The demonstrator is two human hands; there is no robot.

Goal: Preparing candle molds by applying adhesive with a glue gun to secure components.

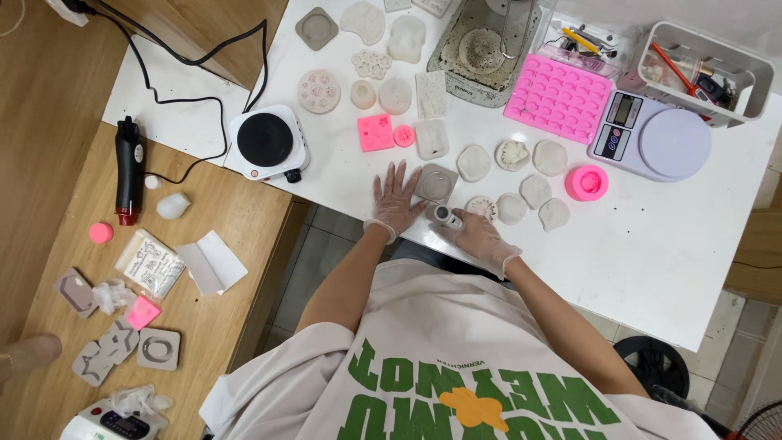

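Your left hand (396, 198) flat, open on table (652, 244), touching grey square mould (436, 182). Your right hand (476, 234) closed around small cylinder (445, 216) near table edge. Risk: cylinder slips off edge; elbow sweep knocks nearby cast discs (511, 208).

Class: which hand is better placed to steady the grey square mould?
Probably left: the left hand lies flat and empty beside the grey square mould; the right hand grips a small cylinder.

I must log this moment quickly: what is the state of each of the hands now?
Left hand: open, flat on the white table, beside the grey square mould.
Right hand: closed on a small grey cylinder.
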